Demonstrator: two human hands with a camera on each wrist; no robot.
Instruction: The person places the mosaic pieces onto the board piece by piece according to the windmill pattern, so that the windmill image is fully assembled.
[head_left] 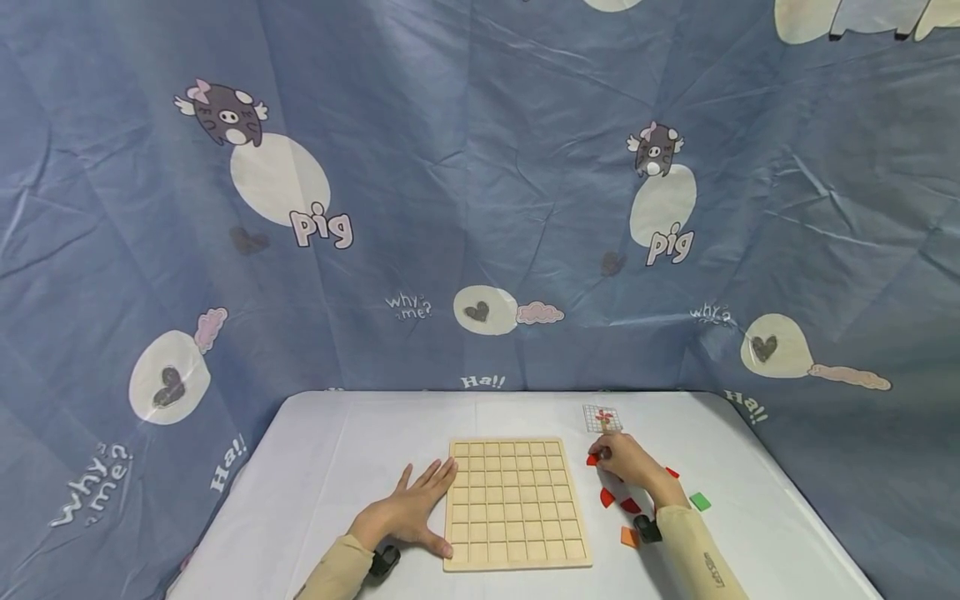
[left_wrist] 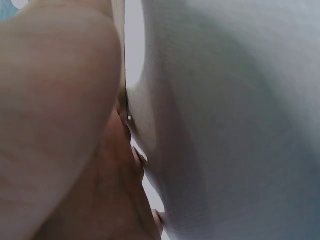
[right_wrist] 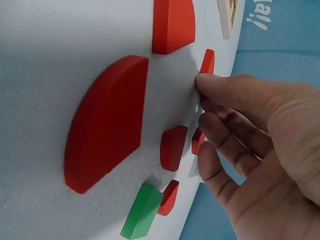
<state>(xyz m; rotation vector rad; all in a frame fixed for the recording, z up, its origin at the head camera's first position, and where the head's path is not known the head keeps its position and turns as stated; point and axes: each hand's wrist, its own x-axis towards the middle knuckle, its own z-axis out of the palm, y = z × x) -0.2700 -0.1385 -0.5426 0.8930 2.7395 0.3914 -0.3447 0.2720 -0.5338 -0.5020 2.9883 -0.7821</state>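
Note:
A square wooden grid board (head_left: 517, 503) lies flat on the white table. My left hand (head_left: 411, 510) rests with fingers spread at its left side, fingertips and thumb touching the edge. In the left wrist view the left hand (left_wrist: 75, 130) fills one side, and little of the board shows. Beyond the board's right edge, my right hand (head_left: 632, 460) pinches a red quarter-round wooden piece (right_wrist: 208, 60) between thumb and forefinger, low over the table. Other red pieces (right_wrist: 107, 122) lie around that hand, along with a green block (right_wrist: 142, 212).
A small printed pattern card (head_left: 602, 418) lies behind the right hand. An orange block (head_left: 629, 537) and a green block (head_left: 701, 501) sit near the right forearm. A blue curtain (head_left: 480, 208) hangs around the table's back and sides.

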